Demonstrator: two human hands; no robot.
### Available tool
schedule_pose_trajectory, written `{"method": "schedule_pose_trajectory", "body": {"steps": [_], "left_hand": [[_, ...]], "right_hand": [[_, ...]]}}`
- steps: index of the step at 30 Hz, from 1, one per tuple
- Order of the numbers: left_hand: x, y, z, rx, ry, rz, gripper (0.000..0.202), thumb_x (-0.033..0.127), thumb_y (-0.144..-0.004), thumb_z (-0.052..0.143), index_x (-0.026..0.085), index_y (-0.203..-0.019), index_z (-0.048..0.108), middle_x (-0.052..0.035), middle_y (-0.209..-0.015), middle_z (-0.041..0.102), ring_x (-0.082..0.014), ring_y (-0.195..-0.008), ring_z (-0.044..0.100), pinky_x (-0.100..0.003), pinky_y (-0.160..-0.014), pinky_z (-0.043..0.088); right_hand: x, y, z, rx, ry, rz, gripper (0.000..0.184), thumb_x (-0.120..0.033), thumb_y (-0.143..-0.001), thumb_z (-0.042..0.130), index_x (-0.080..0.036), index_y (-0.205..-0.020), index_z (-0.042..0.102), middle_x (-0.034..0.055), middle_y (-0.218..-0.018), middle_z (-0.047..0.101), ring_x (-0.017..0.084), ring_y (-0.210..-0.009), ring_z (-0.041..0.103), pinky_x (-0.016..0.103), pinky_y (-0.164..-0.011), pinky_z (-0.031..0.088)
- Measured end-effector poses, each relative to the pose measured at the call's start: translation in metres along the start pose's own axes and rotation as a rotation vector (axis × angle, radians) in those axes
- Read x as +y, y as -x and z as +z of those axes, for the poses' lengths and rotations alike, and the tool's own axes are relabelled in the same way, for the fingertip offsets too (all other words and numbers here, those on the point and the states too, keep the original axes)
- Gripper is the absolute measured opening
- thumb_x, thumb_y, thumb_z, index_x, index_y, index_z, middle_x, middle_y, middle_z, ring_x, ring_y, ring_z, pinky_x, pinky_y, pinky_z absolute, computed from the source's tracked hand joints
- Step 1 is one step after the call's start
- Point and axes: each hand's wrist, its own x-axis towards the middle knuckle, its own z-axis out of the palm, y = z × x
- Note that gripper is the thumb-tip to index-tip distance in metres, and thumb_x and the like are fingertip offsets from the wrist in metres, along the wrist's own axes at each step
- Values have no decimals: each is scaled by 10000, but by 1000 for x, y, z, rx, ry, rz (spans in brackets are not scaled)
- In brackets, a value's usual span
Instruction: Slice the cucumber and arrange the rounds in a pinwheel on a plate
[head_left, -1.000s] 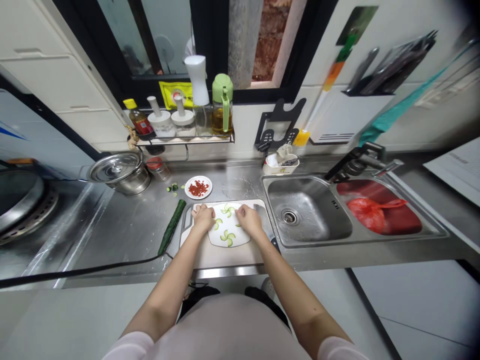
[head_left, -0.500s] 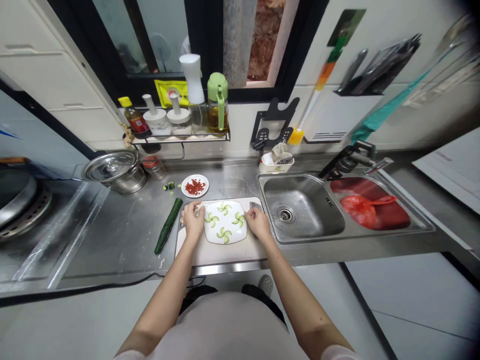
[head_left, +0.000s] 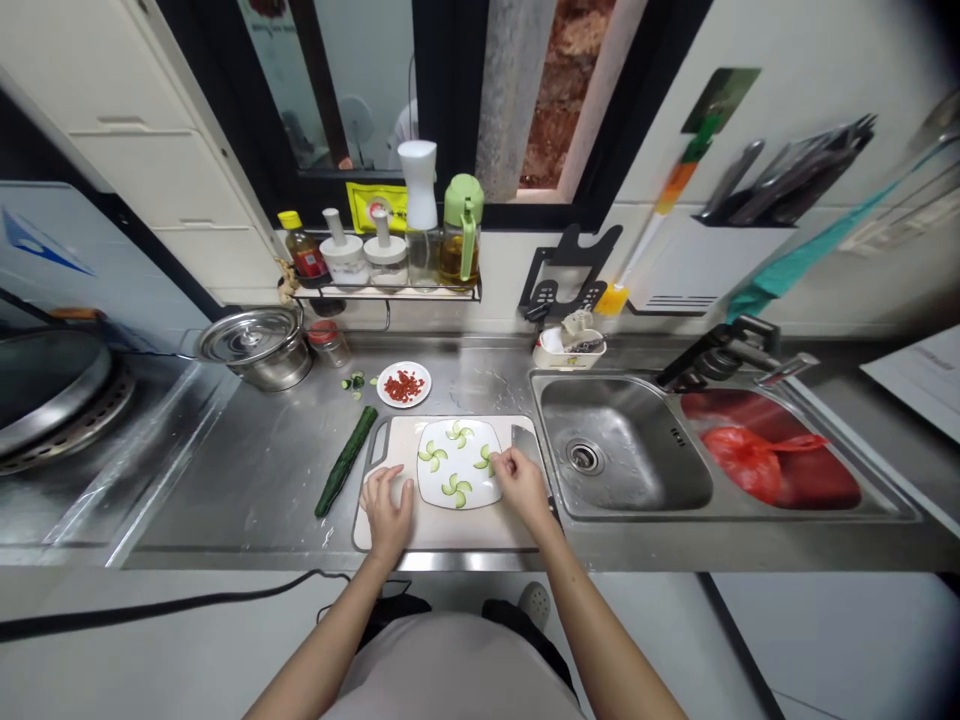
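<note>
A white square plate (head_left: 459, 465) with several pinwheel patterns of cucumber slices sits on a pale cutting board (head_left: 442, 525). My left hand (head_left: 388, 511) lies flat on the board just left of the plate, fingers spread, holding nothing. My right hand (head_left: 520, 482) is at the plate's right edge, fingers bent and pinching at the rim or a slice there. A cleaver blade (head_left: 528, 441) shows behind my right hand. A whole cucumber (head_left: 346, 460) lies on the steel counter left of the board.
A small dish of red bits (head_left: 404, 384) and cucumber scraps (head_left: 355, 381) lie behind the board. A lidded steel pot (head_left: 257, 343) stands left, a stove (head_left: 52, 395) beyond. A double sink (head_left: 626, 455) holds a red bag (head_left: 752, 459). A condiment rack (head_left: 386, 255) lines the wall.
My left hand has left the plate's left edge and settled lower on the board. My right hand stays at the plate's right edge. The view has shifted slightly.
</note>
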Motion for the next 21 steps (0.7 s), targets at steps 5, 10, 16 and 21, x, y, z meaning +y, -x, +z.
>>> {"method": "schedule_pose_trajectory", "body": {"steps": [5, 10, 16, 21], "left_hand": [[-14, 5, 9, 20, -11, 39, 287, 357, -927, 447, 246, -1161, 572, -102, -1205, 558, -251, -1214, 475, -413, -1043, 315], [-24, 7, 18, 115, -3, 160, 330, 402, -913, 473, 211, -1156, 589, -114, -1157, 573, -272, -1158, 504, -459, -993, 315], [-41, 9, 34, 165, -12, 259, 384, 450, -891, 498, 201, -1167, 592, -119, -1125, 582, -269, -1096, 524, -461, -948, 339], [-42, 11, 37, 167, 5, 225, 407, 463, -881, 501, 201, -1179, 592, -129, -1150, 578, -279, -1124, 509, -482, -984, 334]], "right_hand": [[-8, -5, 4, -50, -36, -60, 274, -416, -896, 440, -215, -751, 557, 9, -650, 584, 153, -610, 539, 228, -588, 358], [-29, -39, 11, -83, -77, -155, 272, -407, -860, 469, -205, -941, 632, 0, -692, 608, 158, -661, 563, 224, -595, 357], [-61, -106, 31, -89, -27, -231, 196, -338, -864, 514, -211, -924, 651, -4, -746, 631, 136, -679, 555, 217, -634, 341], [-79, -164, 59, -127, 87, -241, 158, -266, -878, 531, -207, -901, 676, 17, -817, 659, 128, -698, 547, 214, -627, 331]]}}
